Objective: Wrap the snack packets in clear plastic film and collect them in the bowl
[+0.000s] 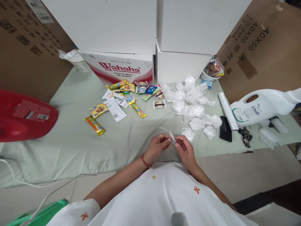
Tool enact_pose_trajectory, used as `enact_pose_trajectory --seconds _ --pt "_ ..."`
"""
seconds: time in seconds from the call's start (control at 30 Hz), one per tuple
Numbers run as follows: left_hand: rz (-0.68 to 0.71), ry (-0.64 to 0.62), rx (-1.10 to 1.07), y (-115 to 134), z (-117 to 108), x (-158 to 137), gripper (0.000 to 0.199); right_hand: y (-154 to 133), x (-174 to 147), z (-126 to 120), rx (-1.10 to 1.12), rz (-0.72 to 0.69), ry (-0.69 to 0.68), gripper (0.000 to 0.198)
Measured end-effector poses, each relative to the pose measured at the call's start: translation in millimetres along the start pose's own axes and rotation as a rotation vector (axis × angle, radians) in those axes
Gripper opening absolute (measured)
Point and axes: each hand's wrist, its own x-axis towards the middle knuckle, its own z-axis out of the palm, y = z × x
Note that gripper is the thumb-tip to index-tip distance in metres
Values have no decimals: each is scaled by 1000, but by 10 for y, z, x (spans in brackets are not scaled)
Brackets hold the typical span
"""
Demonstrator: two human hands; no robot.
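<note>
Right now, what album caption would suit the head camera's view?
The left hand and right hand pinch clear plastic near crinkled plastic bundles and scattered wrapped snacks.

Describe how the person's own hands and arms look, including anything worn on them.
The left hand wears a gold-coloured ring, with a thin red bracelet around the wrist. The right hand shows neither. The left sleeve is white with an orange, flower-like motif.

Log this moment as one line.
left hand: pinching clear plastic | right hand: pinching same plastic | bundles: ahead, right | snacks: ahead, left
</note>
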Motion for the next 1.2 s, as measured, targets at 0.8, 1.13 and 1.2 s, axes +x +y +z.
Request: enact_pose_trajectory --seconds 0.8,1.13,1.2 --pt "208 -14 273 -190 -65 -83 38 -59 93 63 83 204 9 31" --pt "226 -17 379 -110 -50 -156 34 -62 118 26 365 375 42 31" --pt "273 50 429 -90 -18 -166 31 -78 106 67 348 394 29 30"
